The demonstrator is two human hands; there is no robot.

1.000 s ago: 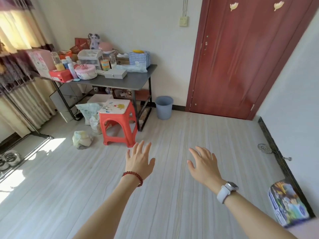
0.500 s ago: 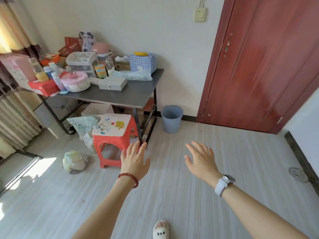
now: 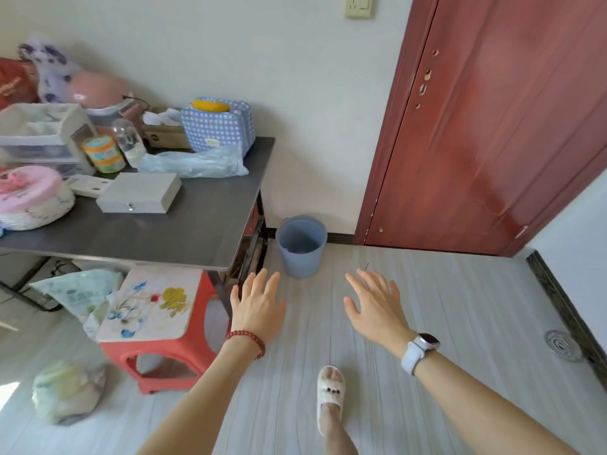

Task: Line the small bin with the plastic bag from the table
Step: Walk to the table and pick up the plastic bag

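I see both hands out in front of me, empty, fingers spread, palms down over the pale floor: the left hand [image 3: 259, 310] wears a red bead bracelet [image 3: 245, 339], the right hand [image 3: 377, 307] a watch [image 3: 421, 349]. The small blue bin [image 3: 300, 246] stands unlined on the floor against the wall, just beside the dark table [image 3: 184, 231] and beyond my fingertips. The crumpled plastic bag [image 3: 197, 162] lies on the tabletop, in front of a blue dotted pouch [image 3: 218, 124]. 1 slippered foot [image 3: 330, 399] steps below.
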